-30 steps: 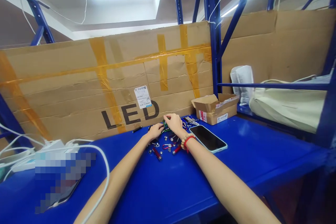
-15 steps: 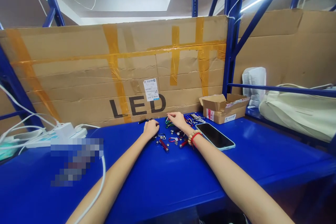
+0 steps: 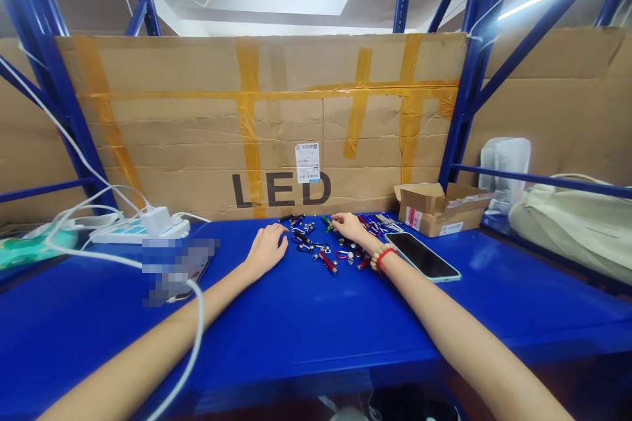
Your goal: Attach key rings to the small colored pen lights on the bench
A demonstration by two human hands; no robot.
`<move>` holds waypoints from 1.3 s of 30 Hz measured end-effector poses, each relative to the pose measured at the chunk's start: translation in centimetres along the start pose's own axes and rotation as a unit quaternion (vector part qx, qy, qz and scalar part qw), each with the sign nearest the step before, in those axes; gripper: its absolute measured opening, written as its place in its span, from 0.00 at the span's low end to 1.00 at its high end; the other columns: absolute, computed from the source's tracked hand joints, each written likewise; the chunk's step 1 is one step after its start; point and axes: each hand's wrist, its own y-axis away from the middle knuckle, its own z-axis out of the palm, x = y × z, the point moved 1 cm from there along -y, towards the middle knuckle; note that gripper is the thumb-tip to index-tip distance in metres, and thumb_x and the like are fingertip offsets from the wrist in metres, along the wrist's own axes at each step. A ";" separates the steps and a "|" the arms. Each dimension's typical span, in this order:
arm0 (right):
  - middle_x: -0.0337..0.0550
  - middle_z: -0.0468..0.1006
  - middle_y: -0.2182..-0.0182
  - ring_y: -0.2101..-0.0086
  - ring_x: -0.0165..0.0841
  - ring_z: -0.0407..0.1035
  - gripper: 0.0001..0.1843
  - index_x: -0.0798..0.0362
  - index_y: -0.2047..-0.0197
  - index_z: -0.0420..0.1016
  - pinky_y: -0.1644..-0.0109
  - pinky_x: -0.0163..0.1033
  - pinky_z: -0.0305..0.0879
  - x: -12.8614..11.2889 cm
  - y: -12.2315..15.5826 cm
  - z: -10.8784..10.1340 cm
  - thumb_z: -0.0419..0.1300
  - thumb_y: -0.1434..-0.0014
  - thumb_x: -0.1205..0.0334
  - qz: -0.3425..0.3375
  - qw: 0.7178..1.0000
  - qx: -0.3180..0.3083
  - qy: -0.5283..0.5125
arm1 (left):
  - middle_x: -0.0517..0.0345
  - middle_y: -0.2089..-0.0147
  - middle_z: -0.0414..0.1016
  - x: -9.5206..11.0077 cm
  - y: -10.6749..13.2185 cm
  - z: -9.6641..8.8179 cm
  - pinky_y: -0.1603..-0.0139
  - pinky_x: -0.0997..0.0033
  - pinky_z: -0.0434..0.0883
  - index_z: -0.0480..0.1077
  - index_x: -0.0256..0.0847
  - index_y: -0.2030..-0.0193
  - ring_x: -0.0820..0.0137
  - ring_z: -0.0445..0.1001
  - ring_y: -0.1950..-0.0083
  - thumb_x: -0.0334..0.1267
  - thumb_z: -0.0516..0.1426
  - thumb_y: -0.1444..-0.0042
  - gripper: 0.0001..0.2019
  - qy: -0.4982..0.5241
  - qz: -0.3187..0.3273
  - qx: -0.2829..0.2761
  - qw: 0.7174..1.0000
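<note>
My left hand (image 3: pixel 266 251) lies on the blue shelf with its fingers stretched out and nothing in it. It is left of a loose group of small parts. My right hand (image 3: pixel 349 227), with a bead bracelet and a red cord at the wrist, has its fingertips closed on a small green tube (image 3: pixel 326 222) at the back of the group. In front lies a red keychain flashlight (image 3: pixel 328 262); a second red tube (image 3: pixel 364 264) is partly under my right wrist. Small silver discs, a red carabiner (image 3: pixel 342 254) and dark tubes (image 3: pixel 300 235) are scattered between my hands.
A phone (image 3: pixel 423 256) lies right of my right wrist, with an open cardboard box (image 3: pixel 442 210) behind it. On the left are a power strip (image 3: pixel 172 231), a blurred-out object and a white cable (image 3: pixel 196 335) crossing over my left forearm. A large cardboard panel (image 3: pixel 197 145) stands behind.
My left hand has moved left, away from the small parts, and its fingers have spread. My right hand stays at the green tube. The whole view has shifted.
</note>
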 end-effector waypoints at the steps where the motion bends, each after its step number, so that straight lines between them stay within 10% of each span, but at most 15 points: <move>1: 0.47 0.80 0.66 0.66 0.31 0.74 0.18 0.61 0.51 0.72 0.58 0.33 0.67 0.0 0.1 0.0 0.51 0.44 0.71 -0.001 1.000 -0.004 0.006 | 0.53 0.52 0.72 0.0 0.2 -0.2 0.50 0.61 0.63 0.68 0.40 0.57 0.63 0.68 0.50 0.33 0.46 0.44 0.13 0.008 0.002 0.000 1.000; 11: 0.48 0.74 0.54 0.55 0.35 0.69 0.16 0.54 0.52 0.74 0.49 0.36 0.61 -0.9 1.8 0.0 0.54 0.43 0.63 -0.058 0.996 0.013 0.073 | 0.55 0.52 0.72 1.6 0.9 -0.7 0.49 0.64 0.61 0.67 0.42 0.56 0.67 0.68 0.50 0.32 0.44 0.43 0.13 0.034 0.119 -0.035 0.992; 28: 0.49 0.75 0.54 0.57 0.29 0.71 0.25 0.59 0.40 0.58 0.52 0.34 0.66 -1.4 1.6 0.0 0.47 0.42 0.74 -0.026 0.980 -0.079 -0.180 | 0.54 0.55 0.71 1.3 0.8 -0.5 0.52 0.64 0.62 0.67 0.42 0.59 0.66 0.67 0.52 0.31 0.45 0.44 0.12 0.022 0.112 -0.033 0.993; 39: 0.52 0.67 0.47 0.48 0.42 0.60 0.21 0.55 0.43 0.64 0.45 0.48 0.56 -0.1 2.1 0.2 0.45 0.39 0.67 -0.061 0.982 -0.016 0.178 | 0.55 0.55 0.71 1.6 0.9 -0.9 0.52 0.62 0.61 0.67 0.42 0.60 0.66 0.67 0.52 0.31 0.45 0.44 0.11 0.029 0.097 -0.040 0.994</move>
